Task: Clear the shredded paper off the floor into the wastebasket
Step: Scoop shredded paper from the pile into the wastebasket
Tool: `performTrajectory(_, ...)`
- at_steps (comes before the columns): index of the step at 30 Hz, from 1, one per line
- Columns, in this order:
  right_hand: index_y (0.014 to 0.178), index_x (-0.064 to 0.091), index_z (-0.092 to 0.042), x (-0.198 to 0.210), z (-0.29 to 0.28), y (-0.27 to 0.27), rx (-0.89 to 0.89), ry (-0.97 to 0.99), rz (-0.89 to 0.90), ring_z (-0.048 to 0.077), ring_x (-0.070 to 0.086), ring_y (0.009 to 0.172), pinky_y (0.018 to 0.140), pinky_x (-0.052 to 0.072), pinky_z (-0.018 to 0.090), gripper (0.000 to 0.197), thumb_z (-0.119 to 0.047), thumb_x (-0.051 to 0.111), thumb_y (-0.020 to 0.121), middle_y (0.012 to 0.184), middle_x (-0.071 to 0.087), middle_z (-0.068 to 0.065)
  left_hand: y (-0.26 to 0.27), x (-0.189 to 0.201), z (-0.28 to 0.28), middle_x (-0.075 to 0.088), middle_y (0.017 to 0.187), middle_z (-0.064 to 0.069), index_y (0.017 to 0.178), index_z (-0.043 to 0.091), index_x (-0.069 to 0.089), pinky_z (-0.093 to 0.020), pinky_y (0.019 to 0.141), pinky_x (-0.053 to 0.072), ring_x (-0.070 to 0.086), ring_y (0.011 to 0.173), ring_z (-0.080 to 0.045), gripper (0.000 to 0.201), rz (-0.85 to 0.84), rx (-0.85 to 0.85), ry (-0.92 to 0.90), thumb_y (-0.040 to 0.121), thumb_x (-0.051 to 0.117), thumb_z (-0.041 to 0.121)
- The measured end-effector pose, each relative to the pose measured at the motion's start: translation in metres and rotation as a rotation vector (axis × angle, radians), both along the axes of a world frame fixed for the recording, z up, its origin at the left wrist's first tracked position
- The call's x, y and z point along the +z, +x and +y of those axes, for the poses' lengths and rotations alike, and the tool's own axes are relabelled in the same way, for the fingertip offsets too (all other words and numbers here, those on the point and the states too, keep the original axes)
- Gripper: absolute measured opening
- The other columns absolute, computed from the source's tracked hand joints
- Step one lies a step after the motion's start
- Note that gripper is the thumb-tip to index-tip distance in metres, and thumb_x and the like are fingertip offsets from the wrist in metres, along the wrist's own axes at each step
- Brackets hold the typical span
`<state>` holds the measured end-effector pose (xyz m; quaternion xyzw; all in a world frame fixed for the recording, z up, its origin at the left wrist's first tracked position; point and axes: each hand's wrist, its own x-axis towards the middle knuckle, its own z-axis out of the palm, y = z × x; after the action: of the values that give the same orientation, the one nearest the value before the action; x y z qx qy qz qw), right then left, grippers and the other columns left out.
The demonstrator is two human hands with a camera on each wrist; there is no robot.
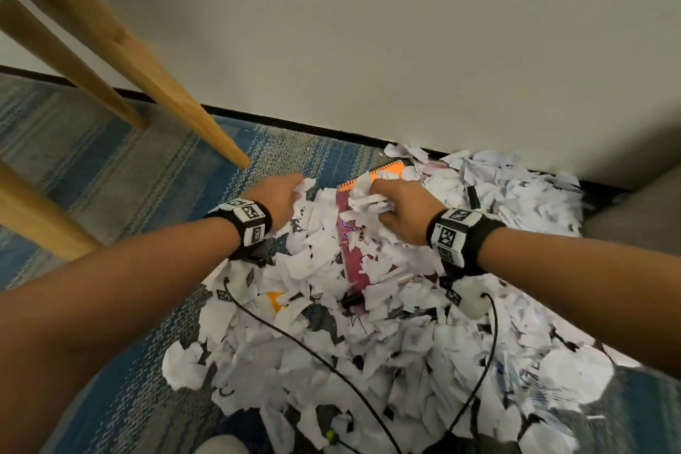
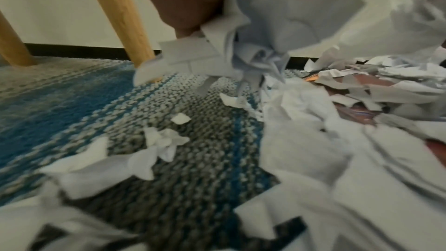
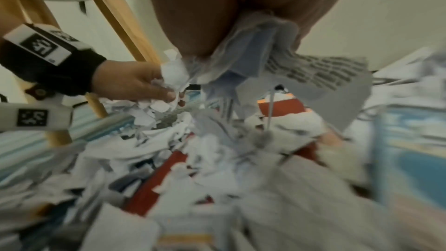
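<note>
A wide heap of torn white paper [image 1: 387, 350] covers the blue and grey carpet [image 1: 121, 173] by the wall. My left hand [image 1: 283, 195] grips a bunch of scraps [image 2: 231, 45] at the heap's far left edge, lifted just off the carpet. My right hand [image 1: 398, 210] grips another bunch of scraps [image 1: 368, 201] above the middle of the heap; a printed piece [image 3: 321, 72] hangs from it. The left hand [image 3: 135, 81] also shows in the right wrist view. No wastebasket is in view.
A maroon notebook [image 1: 352, 254] and an orange spiral pad [image 1: 387, 171] lie half buried in the heap. Wooden legs [image 1: 147, 74] of a seat stand at the left. Two black cables [image 1: 306, 346] cross the paper. A grey object [image 1: 641, 210] sits at the right by the wall.
</note>
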<state>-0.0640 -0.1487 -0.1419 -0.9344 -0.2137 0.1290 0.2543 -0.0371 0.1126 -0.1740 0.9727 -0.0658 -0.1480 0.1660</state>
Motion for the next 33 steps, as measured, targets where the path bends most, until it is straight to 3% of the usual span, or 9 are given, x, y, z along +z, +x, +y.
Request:
performTrajectory(5, 0.118, 0.061, -0.017, -0.002, -0.054, -0.014, -0.004, -0.126, 0.023, 0.029, 0.057, 0.093, 0.076, 0.045, 0.034, 0.037, -0.008, 0.056, 0.082, 0.103, 0.062, 0.011, -0.012, 0.007, -0.054, 0.063, 0.111, -0.008, 0.119, 0.018, 0.054, -0.031, 0.068, 0.039, 0.058, 0.093, -0.028, 0.027, -0.073, -0.166, -0.075, 0.096, 0.043, 0.01)
performTrajectory(8, 0.111, 0.065, -0.014, 0.005, -0.09, -0.019, -0.086, -0.105, 0.004, 0.03, 0.06, 0.09, 0.074, 0.042, 0.03, 0.033, -0.003, 0.057, 0.08, 0.098, 0.065, 0.011, -0.015, 0.004, -0.09, 0.055, 0.127, -0.005, 0.136, 0.03, 0.045, -0.034, 0.077, 0.045, 0.057, 0.107, -0.029, 0.053, -0.011, -0.274, -0.09, 0.092, 0.043, 0.002)
performTrajectory(12, 0.111, 0.066, -0.018, 0.008, -0.135, -0.023, -0.227, -0.096, -0.041, 0.027, 0.062, 0.092, 0.08, 0.048, 0.032, 0.033, -0.005, 0.059, 0.082, 0.101, 0.069, 0.008, -0.018, -0.007, -0.135, 0.041, 0.141, -0.002, 0.145, 0.04, 0.03, -0.03, 0.067, 0.043, 0.055, 0.109, -0.029, 0.077, 0.024, -0.389, 0.041, 0.084, 0.043, -0.004)
performTrajectory(16, 0.101, 0.068, -0.02, 0.002, -0.159, -0.038, -0.24, -0.129, -0.008, 0.023, 0.059, 0.087, 0.07, 0.039, 0.027, 0.018, -0.012, 0.06, 0.087, 0.092, 0.067, 0.004, -0.028, -0.019, -0.164, 0.033, 0.145, -0.01, 0.145, 0.039, 0.021, -0.049, 0.092, 0.047, 0.041, 0.123, -0.039, 0.052, 0.046, -0.306, 0.129, 0.096, 0.037, 0.041)
performTrajectory(19, 0.104, 0.065, -0.022, -0.007, -0.163, -0.055, -0.219, -0.149, 0.028, 0.025, 0.057, 0.087, 0.07, 0.039, 0.029, 0.017, -0.017, 0.056, 0.09, 0.092, 0.059, 0.003, -0.049, -0.026, -0.175, 0.017, 0.154, -0.007, 0.146, 0.046, 0.011, -0.053, 0.098, 0.039, 0.025, 0.132, -0.041, 0.076, 0.078, -0.325, 0.162, 0.081, 0.026, 0.081)
performTrajectory(21, 0.107, 0.062, -0.023, -0.014, -0.166, -0.064, -0.249, -0.162, 0.04, 0.027, 0.056, 0.086, 0.068, 0.038, 0.029, 0.017, -0.021, 0.055, 0.092, 0.091, 0.054, 0.002, -0.06, -0.031, -0.177, 0.011, 0.155, -0.005, 0.145, 0.048, 0.009, -0.053, 0.096, 0.042, 0.022, 0.133, -0.039, 0.087, 0.053, -0.385, 0.178, 0.071, 0.025, 0.091)
performTrajectory(24, 0.111, 0.06, -0.023, -0.017, -0.178, -0.071, -0.329, -0.183, 0.045, 0.029, 0.056, 0.088, 0.069, 0.038, 0.03, 0.021, -0.022, 0.058, 0.09, 0.095, 0.055, 0.007, -0.065, -0.034, -0.183, 0.012, 0.153, -0.007, 0.144, 0.044, 0.017, -0.051, 0.088, 0.048, 0.026, 0.129, -0.038, 0.073, 0.014, -0.413, 0.217, 0.082, 0.029, 0.08)
performTrajectory(27, 0.112, 0.058, -0.018, -0.011, -0.199, -0.071, -0.429, -0.227, -0.001, 0.033, 0.056, 0.089, 0.068, 0.038, 0.031, 0.024, -0.015, 0.057, 0.088, 0.096, 0.054, 0.01, -0.054, -0.033, -0.191, 0.026, 0.146, -0.011, 0.139, 0.034, 0.031, -0.047, 0.087, 0.048, 0.038, 0.119, -0.038, 0.047, -0.018, -0.44, 0.222, 0.096, 0.04, 0.049)
performTrajectory(33, 0.123, 0.051, -0.016, -0.012, -0.23, -0.071, -0.633, -0.293, -0.001, 0.036, 0.056, 0.097, 0.078, 0.048, 0.035, 0.03, -0.013, 0.053, 0.092, 0.116, 0.05, 0.014, -0.015, -0.03, -0.195, 0.051, 0.114, -0.01, 0.126, 0.018, 0.046, -0.042, 0.077, 0.05, 0.057, 0.096, -0.034, 0.036, 0.04, -0.441, 0.093, 0.091, 0.05, 0.01)
